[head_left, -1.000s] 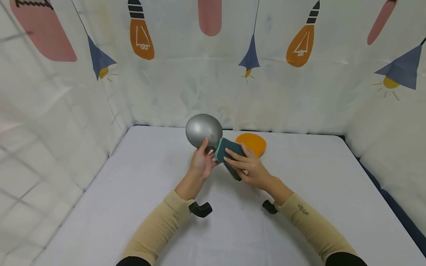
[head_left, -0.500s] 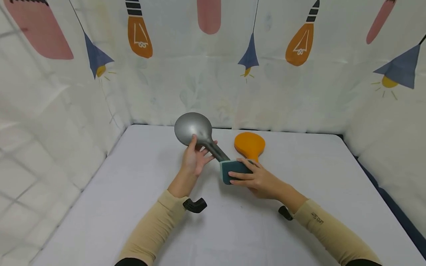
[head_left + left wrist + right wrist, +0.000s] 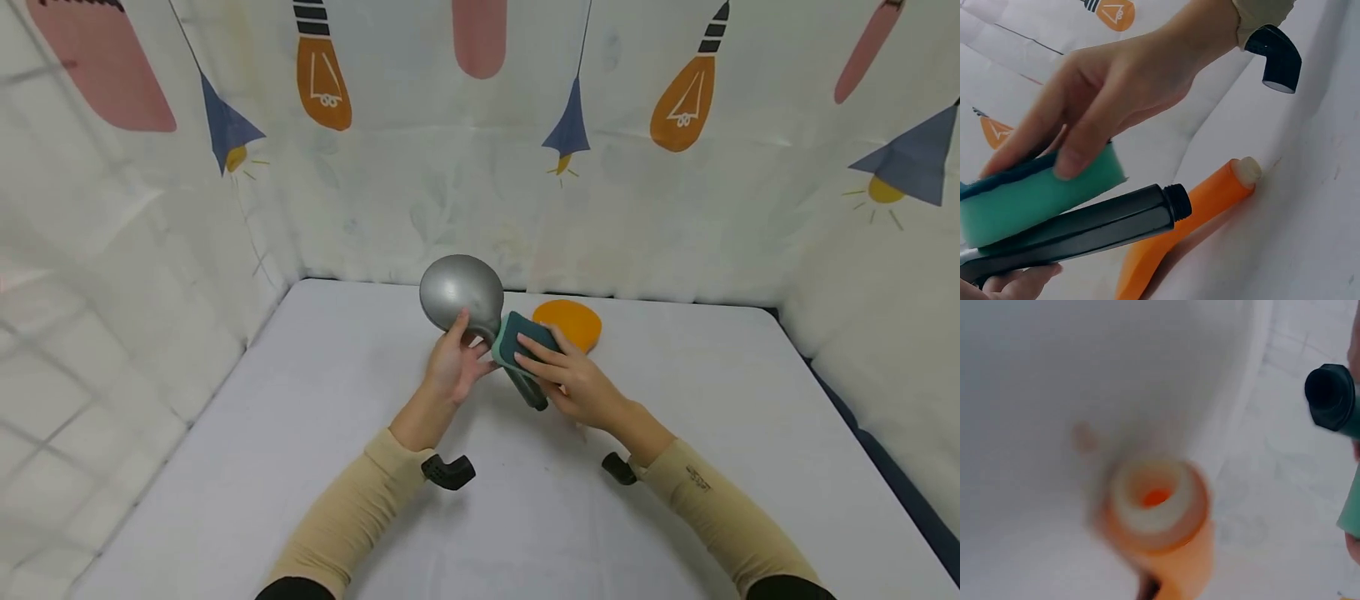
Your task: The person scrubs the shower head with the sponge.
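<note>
A grey handheld shower head (image 3: 460, 292) is held over the table in my left hand (image 3: 452, 368), thumb against the round head and fingers behind its neck. In the left wrist view its dark handle (image 3: 1116, 222) ends in a screw thread. My right hand (image 3: 583, 385) grips a green sponge (image 3: 519, 343) by its darker scouring side, fingers spread across it. The lighter foam face (image 3: 1041, 203) lies along the handle near the neck. The handle's lower end sticks out below the sponge.
An orange round-headed thing (image 3: 572, 321) with a handle lies behind my right hand; its pale hollow end (image 3: 1154, 497) shows in the right wrist view. The white table (image 3: 337, 358) ends at a patterned cloth wall (image 3: 465, 192) at the back.
The sponge slid down the handle towards its end by half a second ago, and is now back up near the neck. The shower head swung left, then right again.
</note>
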{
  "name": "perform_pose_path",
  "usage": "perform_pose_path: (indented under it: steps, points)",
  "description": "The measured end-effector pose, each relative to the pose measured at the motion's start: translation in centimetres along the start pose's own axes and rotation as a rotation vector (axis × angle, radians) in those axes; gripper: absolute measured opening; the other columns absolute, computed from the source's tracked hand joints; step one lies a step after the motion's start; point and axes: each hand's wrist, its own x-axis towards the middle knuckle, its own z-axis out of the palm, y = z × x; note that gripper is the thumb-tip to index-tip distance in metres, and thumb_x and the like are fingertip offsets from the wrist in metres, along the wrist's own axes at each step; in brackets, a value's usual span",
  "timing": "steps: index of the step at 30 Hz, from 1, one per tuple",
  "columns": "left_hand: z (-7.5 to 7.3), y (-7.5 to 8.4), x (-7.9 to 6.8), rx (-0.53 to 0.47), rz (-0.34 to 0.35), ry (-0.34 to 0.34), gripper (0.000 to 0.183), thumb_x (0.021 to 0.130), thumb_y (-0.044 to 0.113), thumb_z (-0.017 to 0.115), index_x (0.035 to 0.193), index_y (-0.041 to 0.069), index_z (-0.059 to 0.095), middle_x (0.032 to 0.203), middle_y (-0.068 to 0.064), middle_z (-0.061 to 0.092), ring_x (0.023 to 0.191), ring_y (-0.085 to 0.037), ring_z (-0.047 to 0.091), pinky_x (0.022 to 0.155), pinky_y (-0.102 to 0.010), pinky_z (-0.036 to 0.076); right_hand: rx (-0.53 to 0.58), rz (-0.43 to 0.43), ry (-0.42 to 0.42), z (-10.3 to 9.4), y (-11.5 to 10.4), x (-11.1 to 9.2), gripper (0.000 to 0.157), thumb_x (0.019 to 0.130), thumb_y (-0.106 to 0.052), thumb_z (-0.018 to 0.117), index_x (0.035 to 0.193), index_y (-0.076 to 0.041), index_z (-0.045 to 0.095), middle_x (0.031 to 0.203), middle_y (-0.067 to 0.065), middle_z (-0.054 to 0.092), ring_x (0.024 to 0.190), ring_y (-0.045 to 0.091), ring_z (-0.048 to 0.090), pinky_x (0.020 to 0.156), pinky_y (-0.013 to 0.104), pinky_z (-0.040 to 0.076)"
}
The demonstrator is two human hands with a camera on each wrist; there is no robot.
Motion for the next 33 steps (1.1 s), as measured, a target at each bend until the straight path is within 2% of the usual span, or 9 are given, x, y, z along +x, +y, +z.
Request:
perform_pose_path:
  steps: [3, 6, 9, 15, 18, 23, 26, 29, 33]
  points:
    - [0.1, -0.4, 0.0, 0.031, -0.015, 0.018, 0.057, 0.113, 0.036, 0.037, 0.161, 0.009, 0.023, 0.152, -0.017, 0.041, 0.125, -0.034, 0.055, 0.107, -0.069, 0.035, -0.018, -0.021, 0.011, 0.1, -0.5, 1.1, 0.063, 0.08, 0.011, 0.078, 0.14, -0.005, 0.063, 0.15, 0.016, 0.052, 0.132, 0.061, 0.041, 0.103, 0.069, 0.04]
    - [-0.1, -0.4, -0.1, 0.06, -0.028, 0.04, 0.057, 0.113, 0.039, 0.037, 0.159, 0.007, 0.026, 0.147, -0.016, 0.043, 0.112, -0.024, 0.062, 0.1, -0.054, 0.049, -0.055, -0.066, -0.022, 0.2, -1.1, 1.5, 0.062, 0.079, 0.008, 0.08, 0.137, -0.007, 0.066, 0.148, 0.015, 0.055, 0.134, 0.06, 0.04, 0.1, 0.067, 0.044]
    - [-0.3, 0.0, -0.2, 0.025, -0.038, 0.049, 0.059, 0.112, 0.04, 0.037, 0.161, 0.01, 0.019, 0.148, -0.016, 0.042, 0.114, -0.028, 0.064, 0.099, -0.046, 0.051, -0.088, -0.132, -0.086, 0.2, -1.5, 1.1, 0.059, 0.078, 0.006, 0.082, 0.133, -0.008, 0.069, 0.144, 0.012, 0.059, 0.135, 0.056, 0.042, 0.101, 0.065, 0.045]
    - [-0.8, 1.2, -0.1, -0.076, -0.02, 0.049, 0.065, 0.112, 0.037, 0.039, 0.164, 0.018, 0.006, 0.156, -0.022, 0.034, 0.138, -0.052, 0.042, 0.109, -0.071, 0.028, -0.102, -0.264, -0.215, -0.3, -2.0, -0.5, 0.066, 0.074, 0.004, 0.086, 0.135, -0.013, 0.069, 0.142, 0.007, 0.061, 0.132, 0.05, 0.047, 0.102, 0.064, 0.045]
    - [-0.8, 1.3, -0.1, -0.061, -0.051, 0.026, 0.065, 0.112, 0.036, 0.039, 0.164, 0.018, 0.004, 0.156, -0.021, 0.034, 0.138, -0.051, 0.043, 0.108, -0.07, 0.032, -0.089, -0.251, -0.216, -0.6, -1.8, -0.7, 0.068, 0.072, 0.005, 0.087, 0.135, -0.012, 0.068, 0.143, 0.008, 0.061, 0.133, 0.05, 0.046, 0.101, 0.065, 0.045]
    - [-0.7, 1.0, -0.1, 0.027, -0.115, 0.026, 0.061, 0.112, 0.04, 0.037, 0.161, 0.015, 0.011, 0.144, -0.014, 0.045, 0.115, -0.031, 0.063, 0.092, -0.047, 0.053, -0.05, -0.159, -0.137, -0.8, -1.0, 0.5, 0.063, 0.075, 0.008, 0.083, 0.135, -0.007, 0.068, 0.144, 0.013, 0.059, 0.133, 0.057, 0.044, 0.104, 0.064, 0.042]
    - [-0.5, 0.7, -0.3, 0.015, -0.16, 0.01, 0.059, 0.112, 0.04, 0.037, 0.16, 0.013, 0.014, 0.137, -0.012, 0.045, 0.11, -0.024, 0.061, 0.102, -0.055, 0.047, -0.005, -0.079, -0.068, -0.9, -0.5, 1.3, 0.06, 0.078, 0.012, 0.081, 0.134, -0.002, 0.067, 0.144, 0.019, 0.058, 0.133, 0.058, 0.044, 0.108, 0.063, 0.038]
    - [-0.3, 0.5, -0.4, -0.012, -0.181, -0.014, 0.06, 0.113, 0.039, 0.036, 0.161, 0.013, 0.011, 0.139, -0.013, 0.043, 0.114, -0.025, 0.059, 0.109, -0.07, 0.032, 0.031, -0.036, -0.028, -1.0, -0.3, 1.8, 0.059, 0.078, 0.014, 0.08, 0.134, 0.0, 0.067, 0.143, 0.022, 0.057, 0.134, 0.056, 0.043, 0.11, 0.064, 0.034]
    - [-0.4, 1.0, -0.3, -0.005, -0.183, 0.021, 0.062, 0.113, 0.041, 0.034, 0.161, 0.011, 0.009, 0.14, -0.014, 0.042, 0.107, -0.022, 0.062, 0.106, -0.057, 0.042, 0.037, -0.09, -0.07, -1.1, -0.9, 1.7, 0.062, 0.078, 0.012, 0.08, 0.136, -0.003, 0.065, 0.145, 0.019, 0.056, 0.136, 0.058, 0.04, 0.107, 0.064, 0.038]
